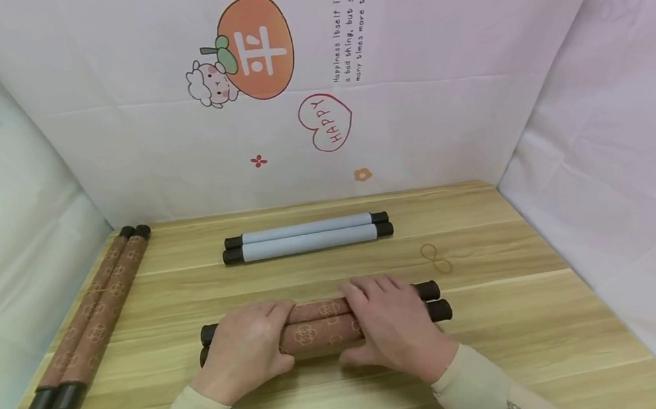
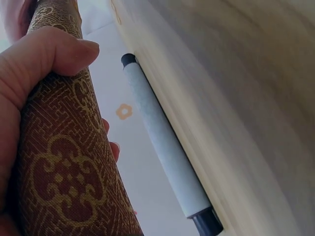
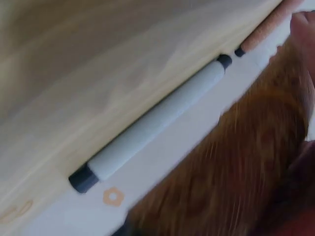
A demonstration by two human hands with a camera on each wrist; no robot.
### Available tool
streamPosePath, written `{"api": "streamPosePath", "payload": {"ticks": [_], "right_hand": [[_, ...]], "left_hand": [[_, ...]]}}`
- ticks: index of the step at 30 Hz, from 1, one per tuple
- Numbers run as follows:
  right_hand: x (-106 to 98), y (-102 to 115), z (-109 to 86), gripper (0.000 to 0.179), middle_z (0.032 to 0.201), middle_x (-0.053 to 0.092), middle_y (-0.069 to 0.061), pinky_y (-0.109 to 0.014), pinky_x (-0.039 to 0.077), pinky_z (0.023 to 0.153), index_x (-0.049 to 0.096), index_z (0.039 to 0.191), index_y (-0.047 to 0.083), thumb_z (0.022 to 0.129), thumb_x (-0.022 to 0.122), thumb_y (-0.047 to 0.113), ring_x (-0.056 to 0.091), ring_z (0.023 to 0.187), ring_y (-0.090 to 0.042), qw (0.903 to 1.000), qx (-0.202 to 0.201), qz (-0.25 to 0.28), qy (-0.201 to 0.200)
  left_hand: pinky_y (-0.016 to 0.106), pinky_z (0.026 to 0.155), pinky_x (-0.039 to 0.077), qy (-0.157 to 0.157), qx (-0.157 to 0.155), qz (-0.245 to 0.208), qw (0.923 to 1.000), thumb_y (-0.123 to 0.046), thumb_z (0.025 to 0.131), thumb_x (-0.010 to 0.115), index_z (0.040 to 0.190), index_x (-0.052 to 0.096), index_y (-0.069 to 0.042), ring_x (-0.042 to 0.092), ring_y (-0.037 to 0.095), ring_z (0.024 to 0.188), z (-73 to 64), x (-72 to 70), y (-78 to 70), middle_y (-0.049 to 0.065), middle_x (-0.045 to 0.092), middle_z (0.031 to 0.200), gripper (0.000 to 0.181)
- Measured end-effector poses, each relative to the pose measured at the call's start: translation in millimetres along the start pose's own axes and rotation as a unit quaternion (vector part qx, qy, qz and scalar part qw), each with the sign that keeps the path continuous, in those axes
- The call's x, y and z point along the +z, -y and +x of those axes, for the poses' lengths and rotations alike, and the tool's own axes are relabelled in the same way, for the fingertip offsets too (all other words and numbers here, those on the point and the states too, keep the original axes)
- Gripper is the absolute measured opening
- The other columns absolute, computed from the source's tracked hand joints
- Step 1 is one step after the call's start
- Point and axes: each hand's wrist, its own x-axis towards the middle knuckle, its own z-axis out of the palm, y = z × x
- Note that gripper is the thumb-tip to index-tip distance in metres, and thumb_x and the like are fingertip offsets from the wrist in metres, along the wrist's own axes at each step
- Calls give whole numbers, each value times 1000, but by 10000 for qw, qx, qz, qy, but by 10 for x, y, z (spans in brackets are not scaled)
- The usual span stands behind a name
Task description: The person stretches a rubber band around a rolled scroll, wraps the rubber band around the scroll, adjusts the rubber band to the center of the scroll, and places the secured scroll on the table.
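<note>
A brown scroll with gold flower patterns and black rod ends lies crosswise near the table's front, rolled from both ends into two parallel rolls. My left hand grips its left part, the thumb on the near side and the fingers over the top. On the right part, my right hand holds the rolls in much the same way. The left wrist view shows the thumb pressed on the brocade cloth. In the right wrist view the brown scroll is blurred, and most of that hand is out of frame.
Behind the hands lies a pale blue scroll with black ends, also in two rolls. Another brown scroll lies slanted along the table's left edge, a thin band around it. A loose rubber band is at right. White cloth walls surround the table.
</note>
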Motion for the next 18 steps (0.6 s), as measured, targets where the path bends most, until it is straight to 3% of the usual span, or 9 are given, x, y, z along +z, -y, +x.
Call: {"api": "streamPosePath", "payload": {"ticks": [4,8,13,18], "right_hand": [[-24,-157,-40,117,135,65,-13,-55,48,109,52,145,11,54,91,74,64,124,-34,9996,90,-247,-47],[16,-261,-60,97,124,70,-12,-54,52,103,61,133,8,56,97,54,68,114,-34,9977,49,-556,-386],[89,-269,-49,60,108,73,-8,-51,55,96,64,112,11,65,90,38,71,102,-32,9961,10,-720,-501],[136,-227,-35,53,102,72,-8,-49,55,95,62,106,12,65,89,32,71,98,-31,9967,-46,-683,-444]], "left_hand": [[38,75,61,65,-137,62,9999,-32,57,88,117,72,-8,73,18,88,-12,-43,45,2,76,102,67],[38,77,61,114,-205,55,9997,-32,58,88,118,72,-8,73,18,89,-16,-72,74,2,76,103,67],[40,78,61,139,-209,21,9997,-33,58,88,118,73,-9,73,19,89,-14,-60,77,2,76,103,66],[39,75,61,77,-162,25,9998,-33,57,88,116,72,-9,72,18,86,-15,-45,54,1,75,100,65]]}}
